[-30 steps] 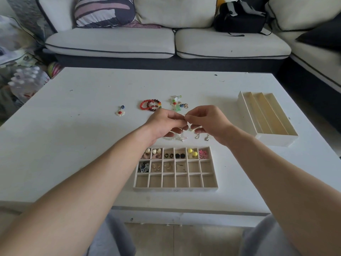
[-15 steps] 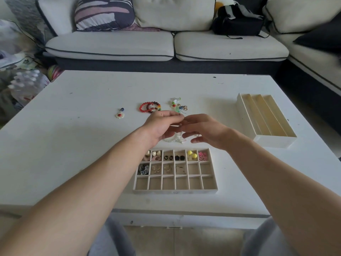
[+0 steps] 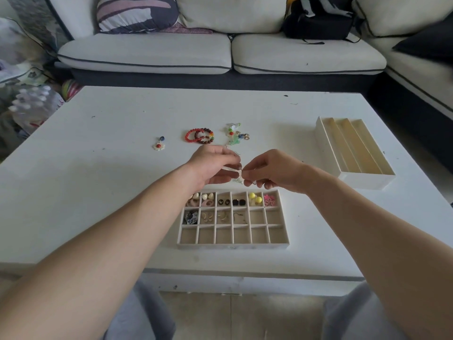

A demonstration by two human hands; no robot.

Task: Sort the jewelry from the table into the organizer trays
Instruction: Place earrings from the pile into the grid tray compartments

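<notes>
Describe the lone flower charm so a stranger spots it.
On the white table, look beyond the gridded tray. The flower charm is the leftmost loose piece, left of the beaded bracelets. It lies alone: cream petals, red centre, blue bead.

I get soft, even daylight over the white bench (image 3: 103, 197), barely any shadows; the left and right edges smear, and straight lines bow.

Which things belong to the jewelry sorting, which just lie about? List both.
Job: grid tray, slotted tray, beaded bracelets, flower pendant, green charm cluster, small piece pinched by left hand and right hand.
Lying about: black bag, striped cushion.
</notes>
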